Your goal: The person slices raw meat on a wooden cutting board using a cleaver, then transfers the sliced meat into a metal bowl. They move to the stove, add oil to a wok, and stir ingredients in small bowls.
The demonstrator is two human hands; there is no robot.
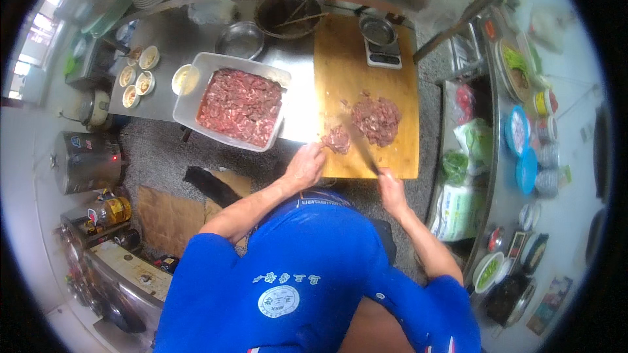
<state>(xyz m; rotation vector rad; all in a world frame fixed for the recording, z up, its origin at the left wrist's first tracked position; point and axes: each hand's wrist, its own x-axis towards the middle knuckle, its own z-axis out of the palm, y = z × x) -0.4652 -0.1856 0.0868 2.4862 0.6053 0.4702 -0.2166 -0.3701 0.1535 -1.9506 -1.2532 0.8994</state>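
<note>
My right hand (392,189) grips the handle of a broad-bladed kitchen knife (364,149). Motion blurs the blade, which slants up and left over the wooden cutting board (336,59), between two portions of raw meat. At the board's left front edge, my left hand (306,164) has curled fingers, their tips on the edge of a small piece of raw meat (337,140). Right of the blade lies a larger heap of cut raw meat (377,120). A translucent plastic tub (186,108) left of the board is filled with sliced raw meat (240,105).
A digital scale (383,60) bearing a metal bowl (378,30) stands at the board's back. Behind the tub are a metal basin (240,40) and a dark pan (287,17). Several small filled bowls (144,82) sit leftward. A laden shelf unit (495,157) runs along the right.
</note>
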